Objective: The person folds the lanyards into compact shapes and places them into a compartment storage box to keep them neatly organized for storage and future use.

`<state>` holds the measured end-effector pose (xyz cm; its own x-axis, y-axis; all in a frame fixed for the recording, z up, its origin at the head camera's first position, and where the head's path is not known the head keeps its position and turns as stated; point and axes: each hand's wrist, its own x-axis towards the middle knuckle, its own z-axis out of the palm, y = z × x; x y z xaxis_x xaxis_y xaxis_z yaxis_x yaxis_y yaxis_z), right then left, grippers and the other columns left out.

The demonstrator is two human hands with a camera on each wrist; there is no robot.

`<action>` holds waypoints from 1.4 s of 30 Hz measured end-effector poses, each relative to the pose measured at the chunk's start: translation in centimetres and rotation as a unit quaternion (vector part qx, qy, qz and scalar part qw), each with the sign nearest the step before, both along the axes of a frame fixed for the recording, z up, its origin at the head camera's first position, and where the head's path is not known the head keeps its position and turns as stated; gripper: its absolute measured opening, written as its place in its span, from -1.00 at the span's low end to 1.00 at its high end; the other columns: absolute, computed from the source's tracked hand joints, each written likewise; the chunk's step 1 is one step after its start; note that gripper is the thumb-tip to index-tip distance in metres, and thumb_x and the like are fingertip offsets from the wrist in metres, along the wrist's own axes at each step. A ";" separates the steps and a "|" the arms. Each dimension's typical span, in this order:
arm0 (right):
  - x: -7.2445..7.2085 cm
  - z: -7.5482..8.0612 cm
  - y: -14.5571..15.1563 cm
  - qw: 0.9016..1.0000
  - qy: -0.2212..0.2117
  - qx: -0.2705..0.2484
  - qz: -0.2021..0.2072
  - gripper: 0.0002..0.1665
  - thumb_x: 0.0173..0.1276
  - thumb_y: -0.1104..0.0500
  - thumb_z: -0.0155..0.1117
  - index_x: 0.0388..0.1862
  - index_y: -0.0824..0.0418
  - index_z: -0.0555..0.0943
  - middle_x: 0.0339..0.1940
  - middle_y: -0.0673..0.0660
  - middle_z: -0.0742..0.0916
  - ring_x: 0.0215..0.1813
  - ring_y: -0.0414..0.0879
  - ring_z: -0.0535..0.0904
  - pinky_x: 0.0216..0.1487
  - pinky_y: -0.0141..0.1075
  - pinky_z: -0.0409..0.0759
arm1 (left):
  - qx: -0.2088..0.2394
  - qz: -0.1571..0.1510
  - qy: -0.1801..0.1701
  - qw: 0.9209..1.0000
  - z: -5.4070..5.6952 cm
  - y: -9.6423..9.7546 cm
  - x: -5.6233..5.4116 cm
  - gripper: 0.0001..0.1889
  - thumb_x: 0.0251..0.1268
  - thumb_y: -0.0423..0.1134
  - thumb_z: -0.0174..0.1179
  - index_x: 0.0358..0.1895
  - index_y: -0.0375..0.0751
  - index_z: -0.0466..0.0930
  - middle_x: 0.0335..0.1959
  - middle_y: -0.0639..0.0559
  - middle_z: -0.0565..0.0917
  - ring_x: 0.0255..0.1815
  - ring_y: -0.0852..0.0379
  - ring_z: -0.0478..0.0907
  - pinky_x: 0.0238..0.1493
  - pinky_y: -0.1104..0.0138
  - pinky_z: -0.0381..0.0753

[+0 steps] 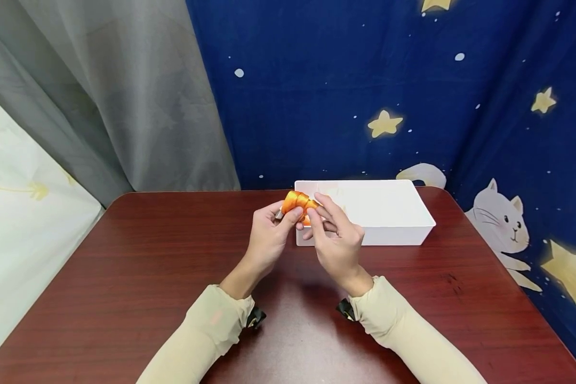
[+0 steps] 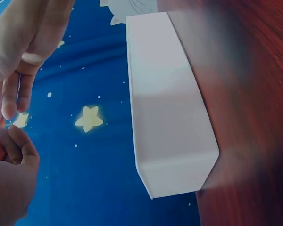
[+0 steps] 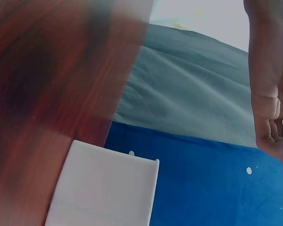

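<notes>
A shiny orange ribbon, wound in overlapping turns, is held up in front of the white box's left end. My left hand grips its left side between thumb and fingers. From the right, my right hand pinches the other end with thumb and fingertips. A small pale bit shows at the ribbon's left edge; what the ribbon is wound on is hidden. In the left wrist view, only a sliver of orange shows by my left hand. The right wrist view has a hand at its right edge.
A white box stands near the table's far edge, behind my hands. Its inside is mostly bare white in the head view. The dark red wooden table spreads around. Beyond it hang a grey curtain and a blue starred curtain.
</notes>
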<state>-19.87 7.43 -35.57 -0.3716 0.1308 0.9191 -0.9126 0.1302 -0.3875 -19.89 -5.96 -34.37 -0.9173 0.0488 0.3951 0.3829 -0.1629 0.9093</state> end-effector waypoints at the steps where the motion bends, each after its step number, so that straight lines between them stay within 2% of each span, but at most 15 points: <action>1: 0.0 0.0 0.0 1.000 0.007 0.004 0.001 -0.56 0.07 0.66 0.36 -0.01 0.58 0.60 -0.26 0.43 0.75 -0.66 0.02 0.66 -0.60 -0.41 0.60 | 0.002 0.004 0.004 1.000 0.0 0.0 0.0 -0.79 0.36 -0.43 0.23 -0.05 -0.54 0.65 -0.35 -0.02 0.70 -0.47 0.22 0.59 -0.24 0.43 0.61; 4: 0.0 0.0 -0.1 1.000 0.030 0.002 0.002 -0.57 0.02 0.71 0.33 -0.06 0.62 0.61 -0.26 0.46 0.74 -0.68 0.02 0.65 -0.63 -0.44 0.57 | 0.005 0.004 0.012 1.000 0.0 0.0 0.0 -0.79 0.35 -0.45 0.23 -0.05 -0.55 0.65 -0.33 -0.03 0.71 -0.47 0.21 0.60 -0.25 0.42 0.62; 8: 0.0 0.2 -0.2 0.998 0.062 -0.005 -0.023 -0.55 -0.04 0.69 0.40 -0.08 0.62 0.62 -0.29 0.45 0.75 -0.67 0.09 0.66 -0.63 -0.43 0.57 | 0.008 0.000 0.022 1.000 0.1 0.2 0.0 -0.79 0.34 -0.46 0.23 -0.05 -0.56 0.65 -0.35 -0.02 0.71 -0.48 0.13 0.60 -0.25 0.38 0.64; 13: 0.1 0.3 -0.3 0.992 0.103 0.014 -0.076 -0.58 0.07 0.59 0.39 -0.02 0.59 0.62 -0.28 0.41 0.76 -0.59 0.08 0.70 -0.56 -0.42 0.62 | 0.019 0.020 0.032 0.999 0.4 0.4 -0.1 -0.80 0.34 -0.47 0.23 -0.06 -0.57 0.65 -0.36 -0.03 0.71 -0.49 0.16 0.59 -0.30 0.43 0.62; 16: 0.2 0.3 -0.1 0.988 0.111 0.026 -0.103 -0.70 0.18 0.50 0.38 -0.07 0.55 0.67 -0.28 0.35 0.78 -0.62 0.01 0.68 -0.55 -0.43 0.61 | 0.041 0.033 0.030 0.998 0.5 0.2 -0.3 -0.79 0.35 -0.47 0.22 -0.06 -0.59 0.63 -0.40 0.00 0.69 -0.51 0.21 0.57 -0.28 0.44 0.61; 19: 0.2 0.4 0.2 0.993 0.068 0.034 -0.094 -0.73 0.31 0.36 0.37 -0.05 0.51 0.67 -0.28 0.30 0.79 -0.63 -0.03 0.66 -0.56 -0.44 0.59 | 0.050 0.039 0.029 0.998 0.6 -0.1 -0.4 -0.78 0.34 -0.48 0.23 -0.05 -0.60 0.63 -0.37 0.00 0.70 -0.45 0.21 0.60 -0.22 0.42 0.62; 21: 0.3 0.5 0.3 0.997 0.009 0.040 -0.069 -0.63 0.37 0.22 0.36 0.02 0.48 0.65 -0.33 0.28 0.78 -0.67 -0.08 0.61 -0.58 -0.46 0.55 | 0.038 0.038 0.029 0.998 0.7 -0.2 -0.4 -0.78 0.33 -0.47 0.24 -0.05 -0.59 0.64 -0.32 -0.03 0.71 -0.39 0.21 0.61 -0.18 0.41 0.63; 23: 0.4 0.6 0.4 0.997 -0.063 0.037 -0.027 -0.52 0.36 0.14 0.37 0.13 0.45 0.61 -0.36 0.26 0.75 -0.68 -0.11 0.58 -0.61 -0.46 0.51 | 0.023 0.031 0.027 0.999 0.8 -0.2 -0.3 -0.78 0.33 -0.46 0.25 -0.05 -0.58 0.65 -0.29 -0.03 0.72 -0.35 0.21 0.61 -0.18 0.40 0.63; 26: 0.4 1.1 0.6 0.983 -0.174 0.027 0.047 -0.42 0.32 0.12 0.38 0.26 0.35 0.56 -0.39 0.18 0.67 -0.71 -0.15 0.49 -0.67 -0.46 0.38 | 0.011 0.018 0.025 0.999 0.8 -0.2 -0.2 -0.79 0.32 -0.45 0.26 -0.07 -0.57 0.66 -0.34 -0.01 0.72 -0.38 0.20 0.59 -0.20 0.40 0.61; 28: 0.2 1.6 0.7 0.967 -0.234 0.022 0.094 -0.42 0.33 0.16 0.38 0.29 0.31 0.55 -0.42 0.15 0.62 -0.71 -0.15 0.45 -0.68 -0.46 0.33 | 0.001 0.007 0.028 1.000 0.8 -0.2 -0.1 -0.81 0.32 -0.45 0.27 -0.12 -0.55 0.66 -0.40 0.00 0.70 -0.42 0.17 0.58 -0.25 0.40 0.59; 30: -0.1 2.0 0.9 0.953 -0.274 0.028 0.128 -0.45 0.35 0.18 0.36 0.29 0.29 0.56 -0.43 0.13 0.61 -0.71 -0.17 0.40 -0.67 -0.46 0.29 | -0.014 -0.003 0.033 0.999 0.6 -0.2 -0.1 -0.84 0.32 -0.46 0.26 -0.16 -0.55 0.66 -0.46 -0.02 0.67 -0.45 0.13 0.56 -0.29 0.41 0.57; 32: -0.3 2.3 1.1 0.945 -0.291 0.045 0.142 -0.50 0.35 0.20 0.36 0.24 0.31 0.59 -0.42 0.14 0.64 -0.69 -0.19 0.38 -0.65 -0.46 0.30 | -0.033 -0.014 0.040 0.999 0.5 -0.3 -0.1 -0.87 0.34 -0.46 0.24 -0.20 -0.55 0.65 -0.51 -0.05 0.64 -0.48 0.08 0.54 -0.33 0.41 0.53; 34: -0.6 2.4 1.2 0.943 -0.293 0.068 0.142 -0.55 0.34 0.22 0.37 0.17 0.35 0.62 -0.33 0.17 0.69 -0.60 -0.20 0.46 -0.59 -0.46 0.39 | -0.050 -0.024 0.045 0.997 0.3 -0.3 -0.2 -0.88 0.35 -0.49 0.21 -0.22 -0.56 0.63 -0.53 -0.07 0.61 -0.48 0.07 0.53 -0.34 0.41 0.50; 39: -0.9 2.1 1.5 0.955 -0.258 0.098 0.104 -0.65 0.26 0.33 0.42 0.03 0.37 0.69 -0.19 0.24 0.75 -0.32 -0.14 0.62 -0.37 -0.44 0.57 | -0.082 -0.029 0.051 0.995 0.0 -0.2 -0.3 -0.88 0.40 -0.46 0.17 -0.25 -0.51 0.62 -0.52 -0.07 0.58 -0.46 0.15 0.50 -0.35 0.40 0.46; 42: -1.2 1.8 1.6 0.965 -0.225 0.107 0.083 -0.65 0.19 0.38 0.45 -0.01 0.33 0.71 -0.19 0.22 0.76 -0.27 -0.10 0.62 -0.33 -0.44 0.59 | -0.088 -0.032 0.052 0.994 -0.2 -0.1 -0.4 -0.88 0.41 -0.44 0.17 -0.25 -0.50 0.61 -0.51 -0.04 0.56 -0.46 0.16 0.48 -0.36 0.40 0.45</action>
<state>-21.03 9.07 -33.74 -0.7391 -0.1391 0.6591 -0.6732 0.1183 -0.7299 -20.27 -6.09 -34.54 -0.8649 0.1826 0.4675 0.4699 -0.0328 0.8821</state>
